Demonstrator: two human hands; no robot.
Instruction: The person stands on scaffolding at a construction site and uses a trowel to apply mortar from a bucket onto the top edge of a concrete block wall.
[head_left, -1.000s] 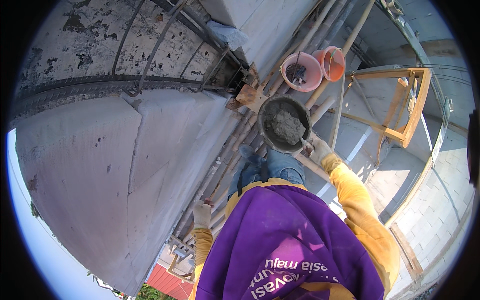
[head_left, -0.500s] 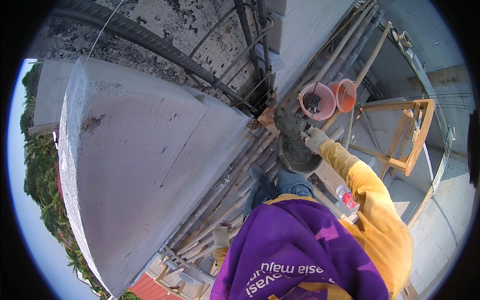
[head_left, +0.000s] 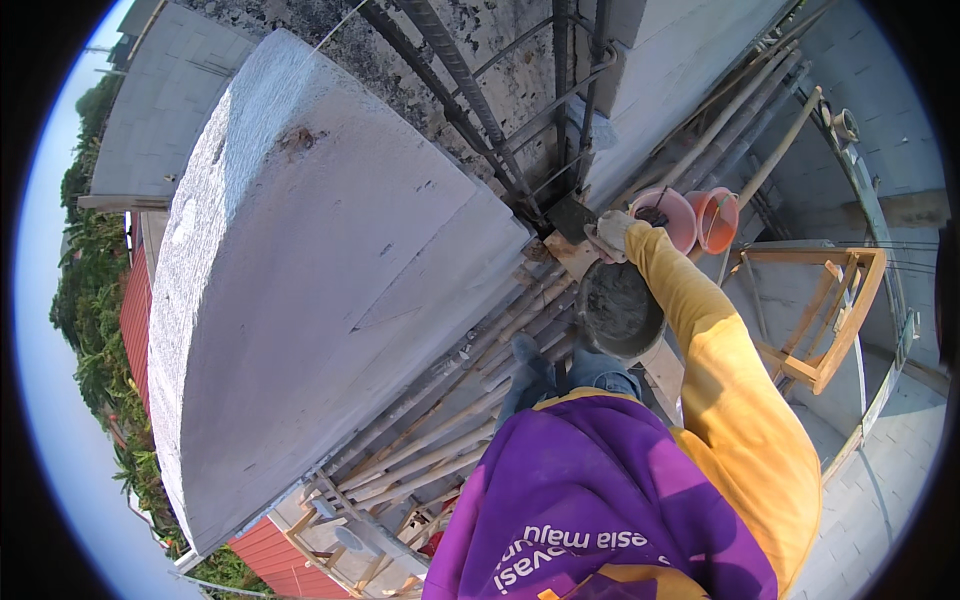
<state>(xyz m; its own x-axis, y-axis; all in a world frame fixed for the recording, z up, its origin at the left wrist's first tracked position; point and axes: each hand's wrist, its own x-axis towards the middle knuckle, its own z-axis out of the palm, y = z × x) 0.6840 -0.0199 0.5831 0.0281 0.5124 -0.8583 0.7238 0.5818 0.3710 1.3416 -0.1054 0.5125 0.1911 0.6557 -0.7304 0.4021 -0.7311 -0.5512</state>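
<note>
My right hand (head_left: pixel 612 236), in a pale work glove, is closed around the handle of a trowel. The trowel's dark flat blade (head_left: pixel 572 219) points away to the left, beside the end of the white block wall (head_left: pixel 340 290) and the upright steel bars. Just below the hand sits a round black tub (head_left: pixel 622 312) of wet grey mortar, in front of my legs. A piece of brown wooden board (head_left: pixel 573 257) lies under the blade, at the tub's far left edge. My left hand is out of the picture.
A pink bucket (head_left: pixel 678 212) and an orange bucket (head_left: pixel 715 222) stand right of the hand. Bamboo poles (head_left: pixel 440 462) form the platform underfoot. Thick ribbed rebar (head_left: pixel 455 70) crosses at the top. A wooden frame (head_left: pixel 870 300) stands at right. The drop left shows trees and red roofing.
My right hand has moved forward and left, from over the tub to the wall's end, bringing the trowel blade into sight. My left hand has left the picture. The view has shifted.
</note>
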